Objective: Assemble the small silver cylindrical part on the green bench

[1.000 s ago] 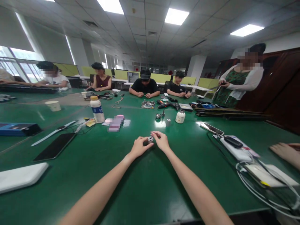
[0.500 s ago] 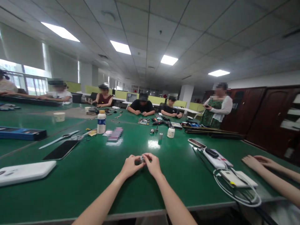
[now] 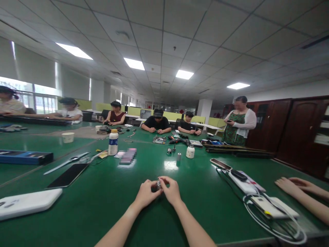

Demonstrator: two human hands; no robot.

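A small silver metal cylinder [image 3: 158, 185] is held between my two hands, low over the green table in front of me. My left hand [image 3: 146, 194] is closed round its left side with thumb and fingers. From the right, my right hand [image 3: 170, 190] pinches its upper part with the fingertips. Much of the cylinder is hidden by fingers. Farther off, a similar silver cylinder [image 3: 179, 156] stands upright on the table, with small dark metal parts [image 3: 169, 151] behind it and a white jar [image 3: 190, 151] to its right.
On the right lie power banks [image 3: 275, 207] with looped cables and a phone [image 3: 221, 164], near another person's hands [image 3: 291, 185]. To the left are a white case [image 3: 28, 202], a black tablet [image 3: 68, 175] and a bottle [image 3: 113, 142]. Several people are round the table.
The camera has tipped up a little, so the table and hands sit lower in view. Both hands stay on the small cylinder, and more of its side shows now.
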